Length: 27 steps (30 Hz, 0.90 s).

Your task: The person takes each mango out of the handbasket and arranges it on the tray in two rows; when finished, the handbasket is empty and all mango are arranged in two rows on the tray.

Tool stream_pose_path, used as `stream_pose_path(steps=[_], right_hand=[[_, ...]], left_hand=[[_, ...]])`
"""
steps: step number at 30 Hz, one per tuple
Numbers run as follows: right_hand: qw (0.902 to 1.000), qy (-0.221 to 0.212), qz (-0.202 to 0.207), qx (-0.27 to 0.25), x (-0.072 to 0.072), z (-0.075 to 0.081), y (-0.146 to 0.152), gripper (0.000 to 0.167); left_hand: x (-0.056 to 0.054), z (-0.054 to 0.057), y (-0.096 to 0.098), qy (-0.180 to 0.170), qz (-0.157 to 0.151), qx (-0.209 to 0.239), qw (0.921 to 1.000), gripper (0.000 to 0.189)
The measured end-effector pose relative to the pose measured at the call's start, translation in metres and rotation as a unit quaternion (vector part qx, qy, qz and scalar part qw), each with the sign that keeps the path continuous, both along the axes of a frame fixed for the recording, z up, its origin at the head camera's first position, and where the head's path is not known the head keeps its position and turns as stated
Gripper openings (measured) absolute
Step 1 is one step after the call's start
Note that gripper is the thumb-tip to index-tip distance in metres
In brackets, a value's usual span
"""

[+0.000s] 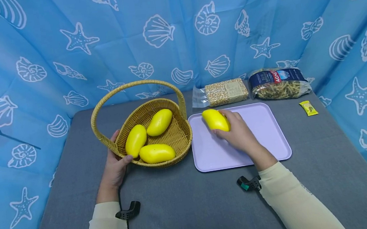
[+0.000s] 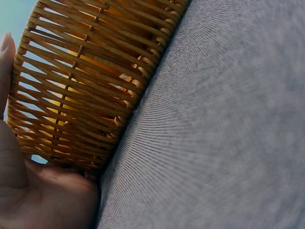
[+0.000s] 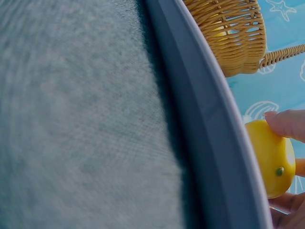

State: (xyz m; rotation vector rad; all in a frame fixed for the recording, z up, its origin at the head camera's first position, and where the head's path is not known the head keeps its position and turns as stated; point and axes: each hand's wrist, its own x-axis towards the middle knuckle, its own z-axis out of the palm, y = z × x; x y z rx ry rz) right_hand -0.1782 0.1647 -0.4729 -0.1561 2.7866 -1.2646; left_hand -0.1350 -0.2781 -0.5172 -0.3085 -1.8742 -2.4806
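Note:
A wicker basket (image 1: pixel 187 154) with a tall arched handle stands on the left of the table, with three yellow mangoes (image 1: pixel 157 153) inside. My left hand (image 1: pixel 117 170) grips the basket's left side, thumb over the rim; the left wrist view has the palm against the woven wall (image 2: pixel 71 86). Over the upper left part of a lilac tray (image 1: pixel 270 139), my right hand (image 1: pixel 240 132) holds another yellow mango (image 1: pixel 215 120) between thumb and fingers. In the right wrist view this mango (image 3: pixel 269 157) shows its green stem end beyond the tray's edge (image 3: pixel 205 95). Whether it touches the tray I cannot tell.
Behind the tray lie a clear bag of corn kernels (image 1: pixel 223 92) and a larger printed bag of dried food (image 1: pixel 279 84). A small yellow packet (image 1: pixel 308 108) sits at the right. Blue shell-patterned curtains (image 1: pixel 174 29) enclose the grey table (image 1: pixel 187 211).

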Motion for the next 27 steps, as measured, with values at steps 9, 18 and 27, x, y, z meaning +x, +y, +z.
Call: stream_pose_path(steps=[9,18,27], right_hand=[[1.0000,-0.002,0.002,-0.001,-0.0003,-0.0002,0.0002,0.081],[1.0000,-0.001,0.005,0.000,0.0002,0.0007,0.0001,0.079],[0.9999,0.004,-0.009,-0.006,0.0004,0.0001,-0.0008,0.077]], left_hand=[[0.0003,0.0003,0.0002,0.001,0.000,0.001,1.0000,0.095],[0.0003,-0.0017,-0.0009,0.006,-0.006,0.000,1.0000,0.095],[0.0002,-0.0011,-0.0006,0.004,-0.004,-0.003,1.0000,0.095]])
